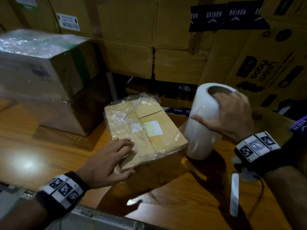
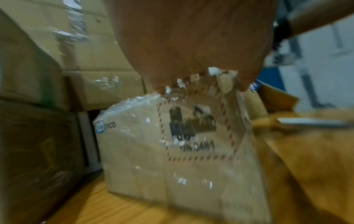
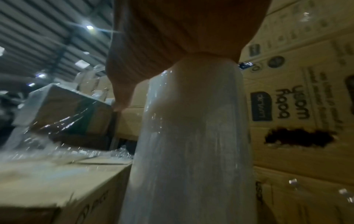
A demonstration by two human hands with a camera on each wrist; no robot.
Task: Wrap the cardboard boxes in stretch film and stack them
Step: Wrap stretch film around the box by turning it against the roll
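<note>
A small cardboard box (image 1: 149, 130) lies on the wooden table (image 1: 49, 146), with crinkled stretch film over its left half and far end. My left hand (image 1: 116, 155) rests on its near left corner, fingers straight on top and thumb along the side; the left wrist view shows the palm (image 2: 191, 45) above the filmed box (image 2: 182, 144). My right hand (image 1: 230, 117) grips a white stretch film roll (image 1: 202, 123) standing upright just right of the box, with fingers hooked into its core. The right wrist view shows the roll (image 3: 191, 136) under the palm (image 3: 182, 30). Two film-wrapped boxes (image 1: 41, 72) are stacked at the left.
Large cardboard cartons (image 1: 132, 39) form a wall behind the table, and printed cartons (image 1: 265, 63) close in on the right. A white strip (image 1: 234, 195) lies on the table near my right forearm. The table's metal edge (image 1: 99, 218) runs along the front.
</note>
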